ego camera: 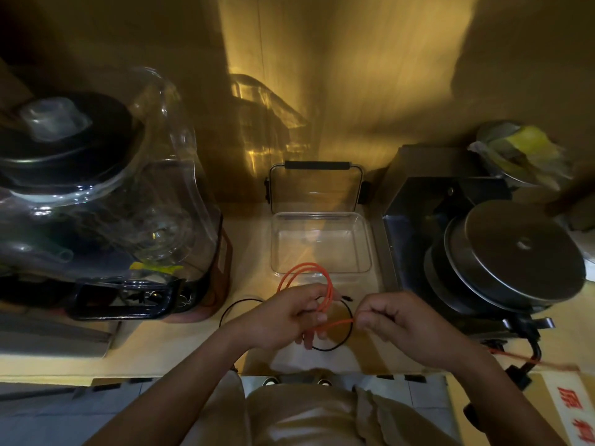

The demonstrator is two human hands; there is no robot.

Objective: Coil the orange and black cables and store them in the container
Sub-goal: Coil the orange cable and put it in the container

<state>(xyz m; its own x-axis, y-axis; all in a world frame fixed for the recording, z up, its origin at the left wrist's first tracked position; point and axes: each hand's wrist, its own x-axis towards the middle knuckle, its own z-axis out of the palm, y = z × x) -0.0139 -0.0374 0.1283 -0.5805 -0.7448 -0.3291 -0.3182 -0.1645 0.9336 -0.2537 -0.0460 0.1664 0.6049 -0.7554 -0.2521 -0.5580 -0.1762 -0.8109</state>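
Both our hands work low over the desk (180, 349): left hand (283, 317) grips thin orange cable (325, 284) loops, right hand (396, 323) pinches its tail. Black cable (335, 347) lies beneath; clear container (363, 239) sits beyond.

A pale tabletop (251, 252) is carrying everything here. A clear container (320, 243) is sitting open at its middle, its lid (315, 188) standing upright behind it. Left of the container, a large blender (106, 201) is resting. Right of the container, a dark metal machine (483, 249) is standing. In front of the container, a black cable (231, 309) is lying looped on the surface.
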